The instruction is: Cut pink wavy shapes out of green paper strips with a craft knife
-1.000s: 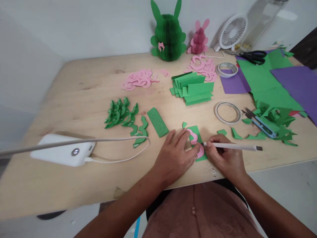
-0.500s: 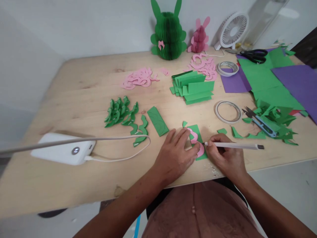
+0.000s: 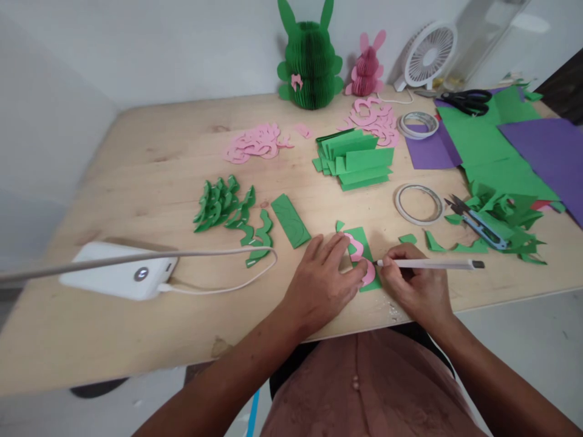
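Note:
My left hand [image 3: 321, 282] lies with fingers stretched over a pink paper template [image 3: 356, 246], pressing it onto a green paper strip [image 3: 359, 233]. The fingers partly hide the template's wavy outline. Closed around a white pen [image 3: 432, 264] with a dark end, my right hand [image 3: 412, 279] rests on the table just right of the strip. The pen's tip meets the strip near the template's edge. Left of my left hand lies another green strip [image 3: 290, 221] with curved lines drawn on it. Cut wavy green pieces [image 3: 218, 203], with small pale marks, are heaped farther left.
Folded green strips [image 3: 359, 159] and pink cut-outs [image 3: 255, 144] lie farther back. On the right are tape rolls [image 3: 419, 204], thread snips [image 3: 478, 223], green scraps and black scissors [image 3: 469, 101]. A white power bank [image 3: 118, 270] with a cable sits left. Paper rabbits [image 3: 312, 67] stand by the wall.
The view has shifted very slightly. Both hands keep nearly the same place, with the pen tip still at the template's edge.

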Tool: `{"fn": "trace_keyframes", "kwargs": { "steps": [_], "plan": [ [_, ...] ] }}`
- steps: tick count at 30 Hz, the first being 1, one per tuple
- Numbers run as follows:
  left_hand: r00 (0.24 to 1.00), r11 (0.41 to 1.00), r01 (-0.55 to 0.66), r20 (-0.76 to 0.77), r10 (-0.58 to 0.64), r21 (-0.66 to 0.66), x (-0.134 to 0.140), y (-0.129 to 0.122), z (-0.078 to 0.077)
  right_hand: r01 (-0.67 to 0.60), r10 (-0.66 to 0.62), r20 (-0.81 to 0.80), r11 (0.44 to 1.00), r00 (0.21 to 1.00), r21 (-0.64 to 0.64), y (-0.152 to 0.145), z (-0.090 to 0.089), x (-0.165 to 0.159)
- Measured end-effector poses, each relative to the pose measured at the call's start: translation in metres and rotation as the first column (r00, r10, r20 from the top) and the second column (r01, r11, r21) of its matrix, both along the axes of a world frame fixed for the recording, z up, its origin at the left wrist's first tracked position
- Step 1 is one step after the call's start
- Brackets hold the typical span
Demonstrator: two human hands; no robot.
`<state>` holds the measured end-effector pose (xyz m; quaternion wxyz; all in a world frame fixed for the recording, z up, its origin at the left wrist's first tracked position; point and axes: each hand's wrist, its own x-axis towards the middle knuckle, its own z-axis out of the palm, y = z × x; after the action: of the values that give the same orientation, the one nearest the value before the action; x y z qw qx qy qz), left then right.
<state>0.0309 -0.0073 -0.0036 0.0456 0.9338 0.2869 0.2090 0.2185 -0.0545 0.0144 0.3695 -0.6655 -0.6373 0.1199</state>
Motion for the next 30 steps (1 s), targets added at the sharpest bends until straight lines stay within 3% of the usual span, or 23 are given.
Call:
{"fn": "trace_keyframes", "kwargs": {
  "steps": [11, 15, 26, 30],
  "plan": [
    [1.0, 1.0, -0.007, -0.019, 0.008, 0.012, 0.001, 0.0, 0.002, -0.006, 0.008, -0.105, 1.0, 0.994, 0.012, -0.006, 0.003, 0.004],
    [1.0, 1.0, -0.002, -0.023, 0.002, 0.005, 0.0, 0.0, 0.0, -0.118, 0.112, -0.16, 0.993, 0.981, -0.03, -0.018, 0.005, 0.005],
    [0.999, 1.0, 0.003, -0.033, -0.003, 0.01, 0.0, 0.0, 0.001, -0.225, 0.213, 0.125, 0.97, 0.969, 0.096, -0.029, -0.004, -0.003],
    [0.999, 1.0, 0.004, -0.032, -0.003, 0.029, 0.0, 0.0, 0.002, -0.232, 0.212, 0.162, 0.966, 0.964, 0.113, -0.029, -0.004, -0.003]
  ]
}}
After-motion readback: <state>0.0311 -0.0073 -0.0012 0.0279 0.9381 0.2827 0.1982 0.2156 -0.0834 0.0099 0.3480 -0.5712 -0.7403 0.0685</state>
